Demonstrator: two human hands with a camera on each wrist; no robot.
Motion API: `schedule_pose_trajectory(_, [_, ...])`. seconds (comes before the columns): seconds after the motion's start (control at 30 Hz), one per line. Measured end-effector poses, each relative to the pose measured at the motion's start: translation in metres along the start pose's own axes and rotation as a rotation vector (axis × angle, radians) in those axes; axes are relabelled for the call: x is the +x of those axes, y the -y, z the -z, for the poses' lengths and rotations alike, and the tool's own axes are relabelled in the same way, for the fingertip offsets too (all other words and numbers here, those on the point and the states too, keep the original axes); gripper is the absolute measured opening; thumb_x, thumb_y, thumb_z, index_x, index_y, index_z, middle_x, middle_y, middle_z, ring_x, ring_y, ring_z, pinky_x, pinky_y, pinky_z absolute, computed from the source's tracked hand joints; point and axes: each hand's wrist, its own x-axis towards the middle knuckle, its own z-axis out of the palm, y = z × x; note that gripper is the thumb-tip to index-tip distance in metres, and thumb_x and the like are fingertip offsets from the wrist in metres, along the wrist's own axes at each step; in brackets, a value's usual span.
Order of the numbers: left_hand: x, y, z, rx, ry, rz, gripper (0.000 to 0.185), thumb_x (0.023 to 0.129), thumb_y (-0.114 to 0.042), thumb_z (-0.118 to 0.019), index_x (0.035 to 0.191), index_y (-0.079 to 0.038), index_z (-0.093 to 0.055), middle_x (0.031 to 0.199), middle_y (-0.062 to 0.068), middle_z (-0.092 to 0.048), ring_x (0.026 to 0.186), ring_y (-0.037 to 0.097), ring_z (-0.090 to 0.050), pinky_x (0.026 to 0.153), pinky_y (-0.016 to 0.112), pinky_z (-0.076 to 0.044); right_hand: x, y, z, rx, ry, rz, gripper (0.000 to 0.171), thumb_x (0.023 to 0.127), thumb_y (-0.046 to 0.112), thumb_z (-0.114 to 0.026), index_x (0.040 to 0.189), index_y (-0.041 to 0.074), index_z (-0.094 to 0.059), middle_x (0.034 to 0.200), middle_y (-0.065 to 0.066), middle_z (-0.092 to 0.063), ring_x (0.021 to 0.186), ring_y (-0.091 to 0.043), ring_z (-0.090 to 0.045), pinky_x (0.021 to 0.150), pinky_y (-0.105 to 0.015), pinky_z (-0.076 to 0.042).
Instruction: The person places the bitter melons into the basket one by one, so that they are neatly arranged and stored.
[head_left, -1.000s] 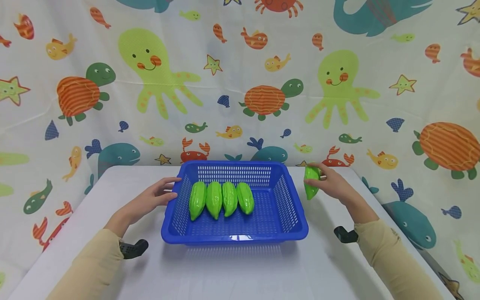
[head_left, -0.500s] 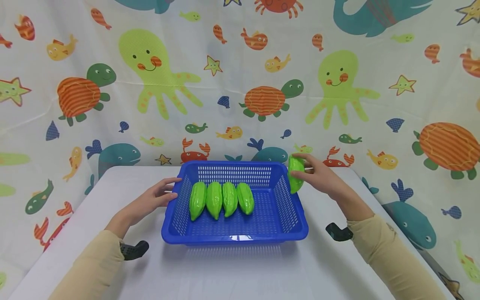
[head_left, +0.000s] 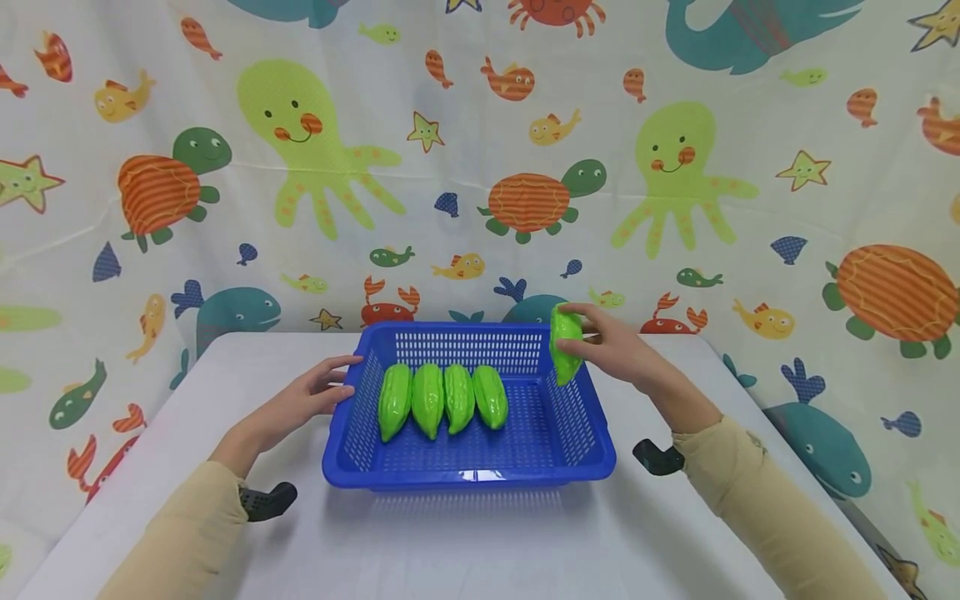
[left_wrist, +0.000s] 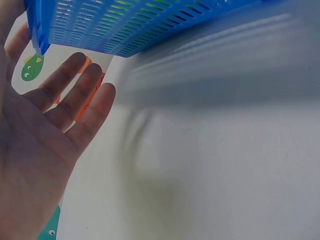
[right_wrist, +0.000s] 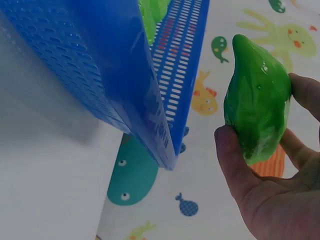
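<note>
My right hand [head_left: 615,346] pinches a glossy green ridged fruit [head_left: 564,342] with a tapered tip, between thumb and fingers. It is held upright over the right end of a blue plastic basket [head_left: 468,478]. In the right wrist view, the same green ridged fruit [right_wrist: 257,100] shows beside the basket's wall [right_wrist: 122,65]. Several like green fruits [head_left: 428,400] lie side by side in the basket's left half. My left hand [head_left: 311,392] is at the basket's left rim, fingertips touching it. Relaxed, nearly straight fingers [left_wrist: 82,117] show in the left wrist view.
The basket stands on a white table [head_left: 465,550], with slotted walls all round. Behind the table hangs a white curtain [head_left: 450,292] printed with sea animals. Black wrist devices [head_left: 268,501] stick out from both sleeves.
My right hand has carried the green ridged fruit leftward and slightly up, from beside the basket to over its right end. The left hand, basket and other fruits have stayed put.
</note>
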Motion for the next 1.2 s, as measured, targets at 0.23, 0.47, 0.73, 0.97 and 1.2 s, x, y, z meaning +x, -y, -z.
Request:
schedule_pose_trajectory(0.23, [0.001,0.0,0.0,0.009,-0.001,0.001,0.065,0.099,-0.044,-0.052,0.155,-0.026,-0.023,0.152,0.028,-0.029,0.132,0.049,-0.041,0.098,0.057,-0.046,0.009,0.003,-0.011,0.026,0.044,0.051,0.063,0.093,0.035,-0.067,0.147,0.019,-0.039,0.137,-0.019,-0.051,0.122,-0.038,-0.054,0.094,-0.049,-0.052])
schedule_pose_trajectory(0.47, [0.002,0.001,0.001,0.005,0.004,-0.001,0.064,0.099,-0.043,-0.052,0.154,-0.026,-0.024,0.151,0.027,-0.029,0.131,0.049,-0.041,0.098,0.058,-0.046,0.018,0.008,-0.02,0.018,0.08,0.044,0.064,0.093,0.034,-0.068,0.148,0.02,-0.039,0.138,-0.019,-0.05,0.125,-0.04,-0.051,0.095,-0.05,-0.051])
schedule_pose_trajectory(0.73, [0.002,0.002,0.002,0.011,0.003,-0.001,0.065,0.1,-0.043,-0.053,0.155,-0.026,-0.023,0.152,0.028,-0.029,0.132,0.049,-0.04,0.098,0.057,-0.046,0.026,0.012,-0.025,0.001,0.081,0.013,0.064,0.092,0.035,-0.068,0.147,0.021,-0.04,0.138,-0.02,-0.05,0.125,-0.039,-0.052,0.095,-0.049,-0.051])
schedule_pose_trajectory(0.97, [0.001,0.001,0.002,0.008,0.003,-0.003,0.064,0.1,-0.043,-0.052,0.155,-0.026,-0.024,0.151,0.028,-0.029,0.132,0.048,-0.04,0.098,0.057,-0.046,0.034,0.019,-0.032,-0.085,0.088,-0.009,0.064,0.091,0.041,-0.068,0.146,0.022,-0.042,0.136,-0.018,-0.053,0.123,-0.036,-0.053,0.095,-0.05,-0.05])
schedule_pose_trajectory(1.2, [0.0,-0.001,0.001,0.014,0.002,0.002,0.064,0.099,-0.044,-0.052,0.154,-0.026,-0.024,0.15,0.027,-0.031,0.131,0.048,-0.042,0.098,0.057,-0.046,0.045,0.022,-0.041,-0.134,0.094,-0.038,0.061,0.088,0.042,-0.071,0.142,0.026,-0.047,0.134,-0.015,-0.055,0.121,-0.033,-0.054,0.091,-0.048,-0.051])
